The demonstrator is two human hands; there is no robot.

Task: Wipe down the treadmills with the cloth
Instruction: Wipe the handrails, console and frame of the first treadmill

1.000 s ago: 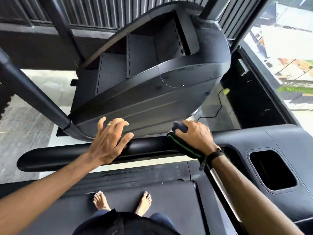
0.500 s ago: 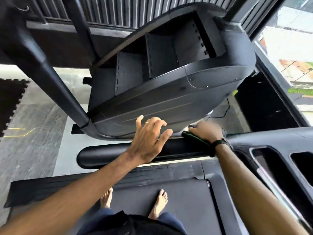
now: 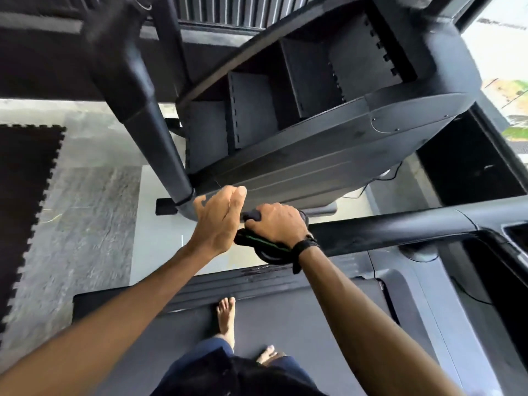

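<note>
the right hand (image 3: 278, 224), clenched over the dark cloth (image 3: 258, 242), has slid leftward along the treadmill's handlebar (image 3: 385, 231) to its end, meeting the left hand (image 3: 218, 221), released and resting there. that bar looks wiped, so another surface probably comes next.

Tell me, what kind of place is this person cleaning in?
Most likely a gym. The person stands barefoot on a treadmill belt, wiping its front handrail with a dark cloth; interlocking foam floor mats lie at the left.
</note>
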